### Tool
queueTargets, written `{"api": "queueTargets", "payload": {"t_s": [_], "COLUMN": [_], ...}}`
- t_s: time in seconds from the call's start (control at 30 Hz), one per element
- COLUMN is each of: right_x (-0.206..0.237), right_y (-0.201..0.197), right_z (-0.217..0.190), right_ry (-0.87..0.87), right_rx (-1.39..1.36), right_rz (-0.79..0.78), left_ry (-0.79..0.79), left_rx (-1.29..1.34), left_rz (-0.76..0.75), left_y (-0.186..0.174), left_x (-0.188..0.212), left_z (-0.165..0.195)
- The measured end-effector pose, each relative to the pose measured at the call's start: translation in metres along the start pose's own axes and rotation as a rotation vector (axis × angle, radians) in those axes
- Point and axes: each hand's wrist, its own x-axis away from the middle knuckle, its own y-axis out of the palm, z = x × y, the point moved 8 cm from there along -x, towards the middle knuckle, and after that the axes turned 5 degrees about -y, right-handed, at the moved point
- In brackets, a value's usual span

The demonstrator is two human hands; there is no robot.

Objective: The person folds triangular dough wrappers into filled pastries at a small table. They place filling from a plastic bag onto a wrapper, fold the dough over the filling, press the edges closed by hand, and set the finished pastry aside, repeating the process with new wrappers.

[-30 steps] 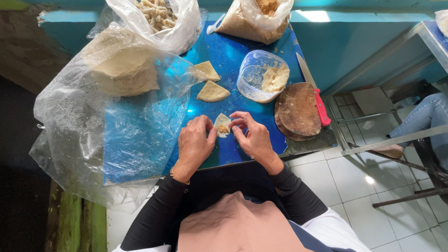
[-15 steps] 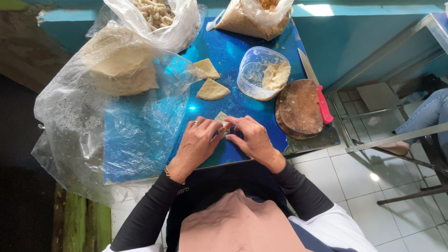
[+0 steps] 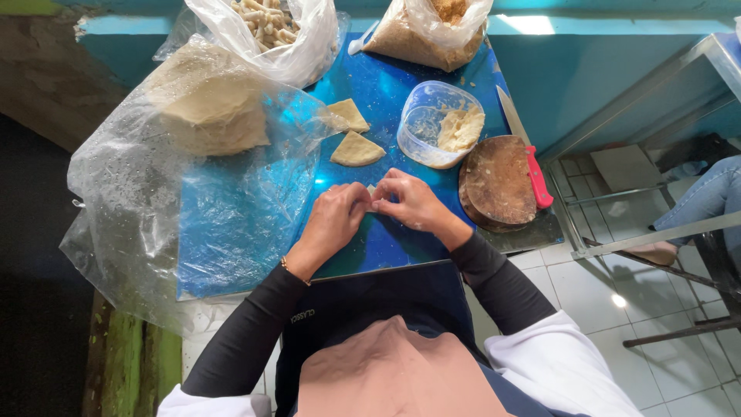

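My left hand [image 3: 336, 216] and my right hand [image 3: 409, 202] meet over the blue table [image 3: 386, 239], fingers closed together around a small pale dough wrapper [image 3: 372, 202] that is mostly hidden between them. Just beyond my hands lie two folded, wedge-shaped dough pieces [image 3: 357, 150], [image 3: 347, 114]. A clear plastic tub [image 3: 436, 123] holding pale filling stands to the right of them.
A large clear bag with stacked dough sheets [image 3: 204, 116] covers the table's left side. At the far edge sit a bag of rolled pieces [image 3: 266, 27] and a bag of brown crumbs [image 3: 428, 31]. A round wooden board [image 3: 498, 181] and red-handled knife [image 3: 529, 162] lie right. Metal frame [image 3: 648, 232] beside.
My hands have closed in over the wrapper, folding it so that far less of it shows. The view has shifted slightly.
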Motion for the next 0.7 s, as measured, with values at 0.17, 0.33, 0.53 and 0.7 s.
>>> {"api": "queueTargets", "payload": {"t_s": [0.17,0.33,0.53,0.7], "right_x": [0.002,0.025,0.021,-0.002], "right_y": [-0.005,-0.011,-0.007,-0.009], "right_z": [0.003,-0.062,-0.057,-0.014], "right_ry": [0.17,-0.247,-0.281,0.001], "right_rx": [-0.083,0.416,0.428,0.08], "right_rz": [0.033,0.204,0.211,0.106], "left_ry": [-0.141,-0.385,-0.155,0.031], "left_rx": [-0.023,0.074,0.115,-0.08], "left_rz": [-0.085,-0.132,-0.001,0.059], "left_y": [0.009,0.01,-0.009,-0.005], "left_x": [-0.017,-0.019,-0.008,0.008], "left_z": [-0.017,-0.031,-0.008,0.011]}}
